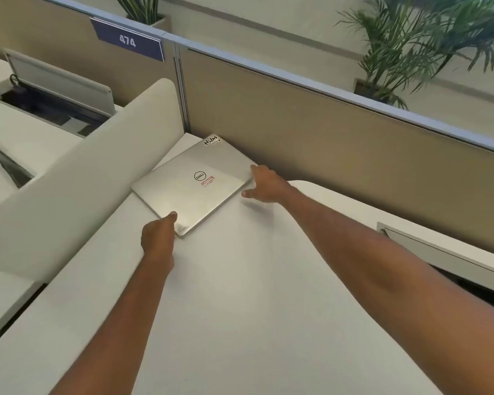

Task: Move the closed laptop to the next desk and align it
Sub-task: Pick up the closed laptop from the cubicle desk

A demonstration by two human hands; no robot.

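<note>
Head view looks down over a white surface (240, 280) at the closed silver laptop (194, 186), which lies flat in the far corner, skewed to the edges, one corner tucked against the beige back partition (325, 143) and one long side just beside the white side divider (77, 189). The left hand (159, 238) rests at the laptop's near corner, thumb on top of the lid and the other fingers curled, hidden under or beside the edge; whether they actually pinch the corner cannot be told. The right hand (264, 182) is spread loosely at the laptop's right edge, fingers (254, 168) touching or almost touching it, with nothing enclosed.

As a judgement, which stage this is remains unclear. The laptop sits on a surface with both hands at its edges, so it is either about to be lifted or is being squared up after a move. If this is the target desk, the carry is done and alignment is left, since the laptop still sits at an angle. If not, the whole move over the divider, toward the desk marked by the 474 sign (127, 41), is yet to come.
</note>
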